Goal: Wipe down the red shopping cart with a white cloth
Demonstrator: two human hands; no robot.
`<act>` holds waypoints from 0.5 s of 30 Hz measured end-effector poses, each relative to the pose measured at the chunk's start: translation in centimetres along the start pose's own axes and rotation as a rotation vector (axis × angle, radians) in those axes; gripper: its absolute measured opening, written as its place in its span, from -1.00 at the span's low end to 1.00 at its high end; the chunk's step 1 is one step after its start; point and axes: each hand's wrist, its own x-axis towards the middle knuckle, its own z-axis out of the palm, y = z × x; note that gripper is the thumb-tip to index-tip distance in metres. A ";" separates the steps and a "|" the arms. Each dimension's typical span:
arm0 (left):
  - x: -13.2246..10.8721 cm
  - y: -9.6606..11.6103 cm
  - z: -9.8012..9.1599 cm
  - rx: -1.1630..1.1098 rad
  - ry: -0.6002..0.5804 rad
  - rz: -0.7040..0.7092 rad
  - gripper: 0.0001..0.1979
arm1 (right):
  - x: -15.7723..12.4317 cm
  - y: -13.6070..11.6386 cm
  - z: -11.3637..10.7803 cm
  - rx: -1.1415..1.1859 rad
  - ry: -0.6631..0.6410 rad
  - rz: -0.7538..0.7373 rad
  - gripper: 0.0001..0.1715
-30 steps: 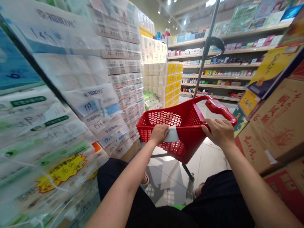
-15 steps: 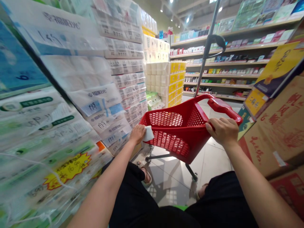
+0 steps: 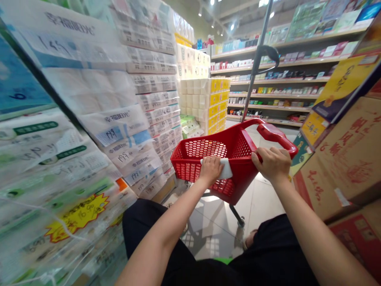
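Observation:
A red plastic shopping cart (image 3: 238, 176) stands in front of me, its perforated basket turned sideways and its handle at the right. My left hand (image 3: 210, 171) is closed over the near rim, pressing a white cloth (image 3: 226, 168) against it; part of the cloth is hidden under the fingers. My right hand (image 3: 272, 163) grips the cart's rear rim, just below the red handle (image 3: 278, 137). A grey pole (image 3: 253, 75) with a dark hooked piece rises behind the basket. Nothing shows inside the visible part of the basket.
Stacked packs of tissue paper (image 3: 119, 123) form a wall close on the left. Cardboard cartons (image 3: 348, 159) crowd the right side. Farther back are yellow-and-white paper packs (image 3: 205, 99) and shelves of small goods (image 3: 276, 79). Tiled floor (image 3: 205, 222) lies below the cart.
My left hand has slid with the cloth along the near rim, from the front corner rightward toward the handle end. My right hand keeps its grip on the cart.

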 end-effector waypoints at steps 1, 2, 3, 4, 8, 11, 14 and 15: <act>0.5 1.7 0.0 -0.014 0.016 0.010 -0.63 | 0.0 0.1 0.1 0.006 -0.003 0.000 -0.65; 1.0 3.2 -0.1 -0.029 0.030 0.024 -0.61 | 0.0 0.2 0.1 0.009 -0.005 0.000 -0.66; 1.5 4.6 -0.2 -0.044 0.045 0.036 -0.59 | 0.0 0.3 0.2 0.010 -0.007 -0.002 -0.66; 1.9 5.8 -0.3 -0.057 0.058 0.047 -0.57 | 0.0 0.4 0.3 0.009 -0.008 -0.004 -0.67; 3.1 7.8 -0.9 -0.096 0.073 0.088 -0.57 | -0.2 0.9 0.5 0.001 -0.008 -0.023 -0.69; 3.3 6.7 -1.1 -0.120 0.023 0.155 -0.63 | -0.4 1.4 0.8 0.007 -0.011 -0.041 -0.70; 2.7 4.1 -1.1 -0.127 -0.030 0.198 -0.70 | -0.5 1.9 1.0 0.023 -0.023 -0.064 -0.71; 2.4 3.1 -1.1 -0.122 -0.041 0.197 -0.71 | -0.5 2.0 1.1 0.025 -0.027 -0.074 -0.70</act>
